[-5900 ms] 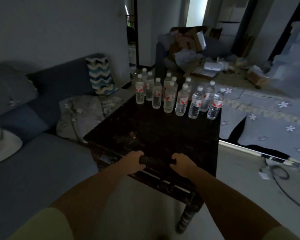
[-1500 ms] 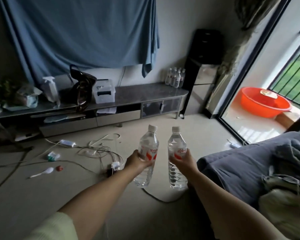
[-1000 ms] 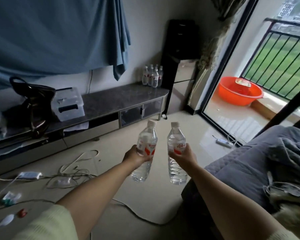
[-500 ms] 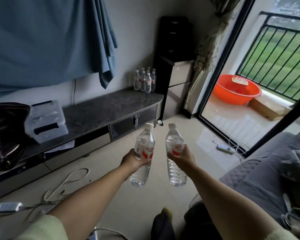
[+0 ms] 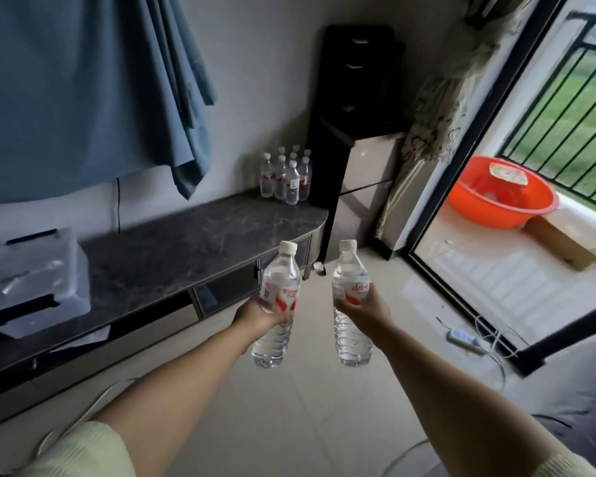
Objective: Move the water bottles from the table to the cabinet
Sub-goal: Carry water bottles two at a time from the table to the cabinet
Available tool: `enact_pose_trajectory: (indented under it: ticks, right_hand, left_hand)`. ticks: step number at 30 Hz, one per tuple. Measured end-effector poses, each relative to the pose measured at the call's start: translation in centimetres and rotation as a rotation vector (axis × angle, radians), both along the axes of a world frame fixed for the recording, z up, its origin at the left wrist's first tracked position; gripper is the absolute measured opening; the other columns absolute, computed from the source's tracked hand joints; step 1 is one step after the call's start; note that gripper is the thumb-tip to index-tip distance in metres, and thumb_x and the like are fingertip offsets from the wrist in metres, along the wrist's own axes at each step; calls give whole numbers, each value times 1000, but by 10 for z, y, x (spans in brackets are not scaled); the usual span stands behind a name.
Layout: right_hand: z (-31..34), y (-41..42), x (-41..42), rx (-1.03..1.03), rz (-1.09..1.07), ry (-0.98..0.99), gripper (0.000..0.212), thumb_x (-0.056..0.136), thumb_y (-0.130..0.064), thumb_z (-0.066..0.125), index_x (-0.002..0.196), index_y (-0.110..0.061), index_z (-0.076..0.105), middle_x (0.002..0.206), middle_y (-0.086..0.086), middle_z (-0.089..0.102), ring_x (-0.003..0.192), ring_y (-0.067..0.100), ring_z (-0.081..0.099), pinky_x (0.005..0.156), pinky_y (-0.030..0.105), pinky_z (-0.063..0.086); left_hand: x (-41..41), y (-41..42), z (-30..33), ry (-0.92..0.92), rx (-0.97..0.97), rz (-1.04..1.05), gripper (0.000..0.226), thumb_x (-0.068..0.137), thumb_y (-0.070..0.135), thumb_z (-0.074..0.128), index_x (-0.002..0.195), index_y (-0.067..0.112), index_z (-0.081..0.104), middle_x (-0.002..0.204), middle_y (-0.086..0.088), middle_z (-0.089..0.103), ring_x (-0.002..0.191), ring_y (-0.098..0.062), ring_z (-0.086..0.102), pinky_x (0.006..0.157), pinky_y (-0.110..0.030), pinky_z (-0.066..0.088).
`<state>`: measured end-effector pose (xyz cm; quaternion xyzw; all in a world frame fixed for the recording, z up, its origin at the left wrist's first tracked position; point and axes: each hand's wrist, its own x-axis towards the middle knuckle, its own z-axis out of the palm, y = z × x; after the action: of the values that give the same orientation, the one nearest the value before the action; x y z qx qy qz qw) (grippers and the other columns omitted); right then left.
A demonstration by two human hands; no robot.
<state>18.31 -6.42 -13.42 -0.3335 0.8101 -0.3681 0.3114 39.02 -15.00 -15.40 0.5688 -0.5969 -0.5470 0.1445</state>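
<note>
I had both arms stretched out in front of me over the pale floor. My left hand (image 5: pixel 259 316) was wrapped around the middle of the left bottle (image 5: pixel 278 304), fingers clenched on its red-and-white label, and the bottle leaned slightly with its white cap tipped toward the right. My right hand (image 5: pixel 367 310) gripped the right bottle (image 5: pixel 351 304) the same way, at the label, and that one stood close to upright. The two bottles were held side by side, near each other but not touching, both clear and capped.

I took the low cabinet (image 5: pixel 186 249) with the dark marbled top as my landmark. Both held bottles hung in the air in front of its rounded right end, above the floor and not yet over its top. At the far right corner of the cabinet top, against the wall, stood a cluster of bottles (image 5: pixel 286 177), packed tightly together and upright. On the left part of the cabinet top sat a clear plastic box (image 5: pixel 35 280). Above the cabinet a blue cloth (image 5: pixel 93 87) hung on the wall. Just past the cabinet's right end stood a tall dark unit (image 5: pixel 355 108), and well beyond that, outside the glass door, lay an orange basin (image 5: pixel 503 197).
</note>
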Motion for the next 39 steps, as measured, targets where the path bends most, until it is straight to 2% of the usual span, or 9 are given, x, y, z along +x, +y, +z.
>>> enact_pose_trajectory:
  ticks: [7,11,14,17,20,24,26,33,39]
  right_hand:
    - [-19,-88,-46,16,10,-11,36,74,-32,77,97,-22,50,93,4,68,80,19,63,68,29,49]
    - [-29,-161,-64,37,5,-31,44,76,-36,76,107,-20,49,95,1,66,85,20,64,74,31,50]
    - [-30,-224,-80,34,-11,-39,42,77,-37,75,106,-20,50,91,0,66,72,11,60,61,24,44]
    - [-26,-283,-93,-22,-29,-92,28,79,-33,75,92,-23,53,84,1,68,64,5,60,52,19,44]
    - [-26,-324,-102,-67,-51,-155,20,79,-22,76,81,-24,56,85,10,72,74,23,70,68,37,57]
    - [-40,-369,-123,-28,-40,-237,27,79,-20,76,98,-14,59,93,21,70,87,39,69,83,56,56]
    - [-51,-390,-136,15,-44,-250,39,77,-24,77,107,-8,57,95,21,70,89,39,68,84,57,55]
    - [-87,-482,-204,106,6,-250,55,70,-34,80,109,-5,55,95,21,68,87,38,68,80,56,56]
    - [-108,-574,-273,178,44,-224,51,70,-24,81,112,-12,55,98,12,70,91,30,68,87,52,55]
  left_hand:
    - [-46,-87,-15,-6,62,-50,42,61,31,87,96,26,64,99,4,70,97,-17,65,90,-32,50]
    - [-67,-161,-19,9,54,-100,39,65,21,86,97,19,65,99,-1,71,94,-17,66,84,-26,49]
    - [-82,-225,-17,-22,49,-100,31,64,21,85,87,22,64,90,4,71,89,-16,66,76,-23,51]
    - [-95,-289,-12,-56,93,-115,39,66,27,84,99,19,64,103,-2,70,97,-20,66,94,-34,51]
    - [-106,-340,-11,-96,92,-97,46,68,28,83,106,12,62,104,-5,67,97,-20,64,90,-31,50]
    - [-121,-382,-23,-65,143,-59,41,70,25,83,103,14,61,101,-3,69,89,-16,64,81,-27,48]
    - [-130,-397,-32,-72,162,-36,43,70,25,83,105,14,60,99,-2,68,89,-16,65,81,-27,49]
    - [-187,-469,-71,-108,223,54,41,69,23,84,101,9,62,97,-2,69,91,-17,65,84,-30,52]
    - [-246,-532,-99,-84,287,192,50,67,34,85,108,14,64,105,-5,71,96,-20,67,93,-39,52]
